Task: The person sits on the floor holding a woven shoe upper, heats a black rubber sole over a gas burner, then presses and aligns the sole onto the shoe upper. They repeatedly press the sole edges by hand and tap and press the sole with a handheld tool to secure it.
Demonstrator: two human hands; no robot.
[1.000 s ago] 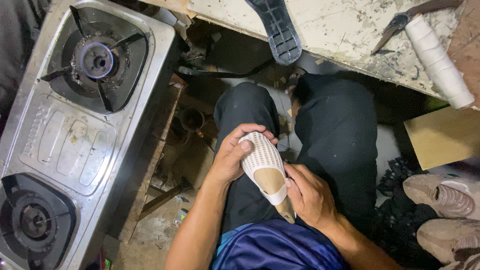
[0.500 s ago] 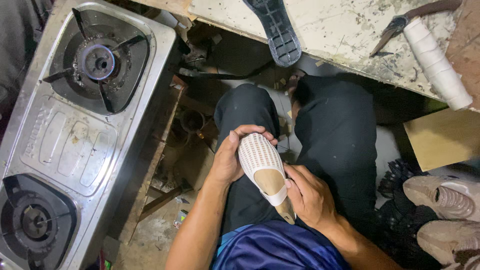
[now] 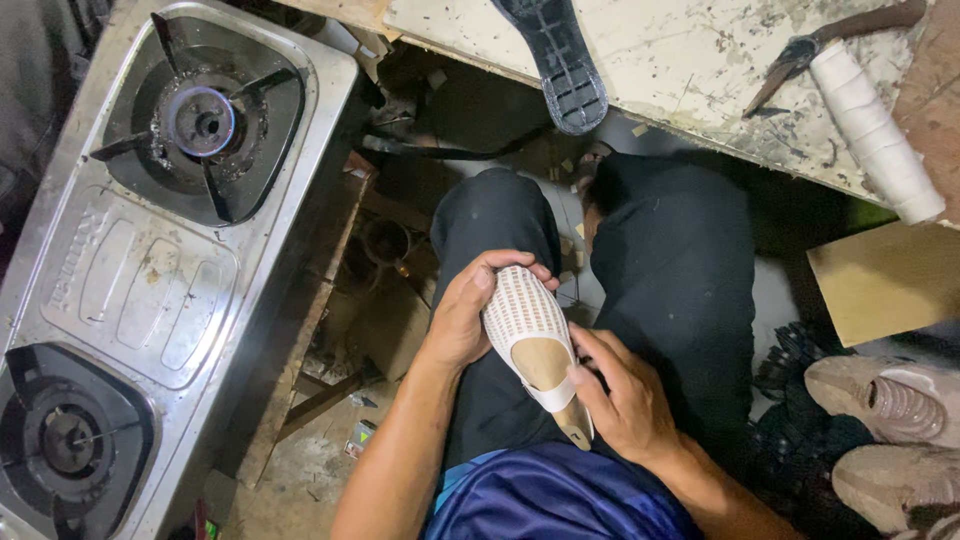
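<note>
Seen from above, a seated person in dark trousers holds a pale shoe upper [image 3: 535, 350], woven with a tan insole, on their lap between the knees. The left hand [image 3: 470, 315] curls over the toe end; the right hand [image 3: 625, 400] pinches the heel end, thumb pressed on the white strap. Compared with a second ago, the left fingers have slid from wrapping the middle of the toe to gripping its tip, and the shoe has tilted slightly; the hands seem to be working or checking the piece, not setting it down.

To the left stands one steel gas stove [image 3: 140, 290] with two burners, the upper one seemingly lit with a faint blue ring, though this is hard to confirm. On the stained worktop [image 3: 690, 60] above lie one black shoe sole [image 3: 560, 60], one white roll [image 3: 875, 130] and one knife-like tool [image 3: 800, 55]. Two beige shoes [image 3: 885, 440] sit at lower right, beside one cardboard piece [image 3: 885, 280].
</note>
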